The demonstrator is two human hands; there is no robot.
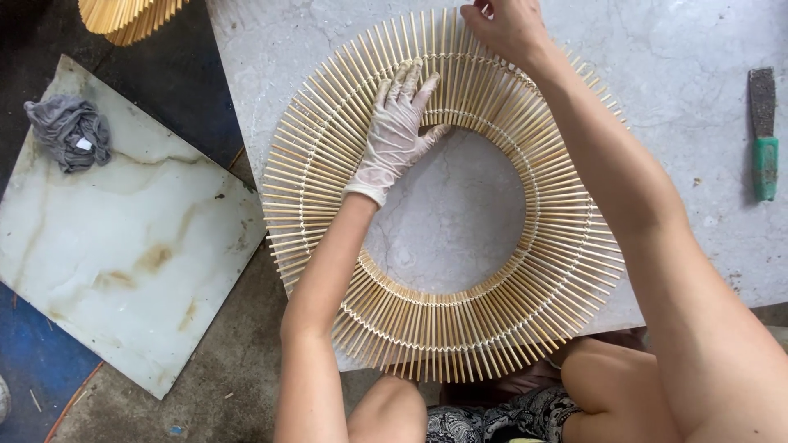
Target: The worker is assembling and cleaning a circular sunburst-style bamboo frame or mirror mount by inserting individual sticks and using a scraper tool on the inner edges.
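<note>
Surroundings: a pale grey marble-like slab table (689, 49) lay before you, with a green-handled file with a rough dark blade (764, 135) well apart at its right edge.
Left of the table: a loose square white stone tile with brown stains (123, 238) lay on the dark floor, and a crumpled grey cloth (69, 131) sat on its far corner.
Far left corner: part of a second bundle of pale bamboo sticks (123, 16) showed at the top edge.
In the way: your right forearm crossed over the right side of the ring and hid some sticks; your knees sat under its near edge.
Ring: a large flat ring of thin pale bamboo sticks (460, 328), set like spokes and bound by two circles of light cord, lay on the table, its near edge overhanging.
Left hand: your left hand (398, 131), in a thin white glove, pressed flat with spread fingers on the ring's far-left part.
Right hand: your bare right hand (505, 25) was curled at the ring's far edge; I cannot tell whether it pinched a stick.
</note>
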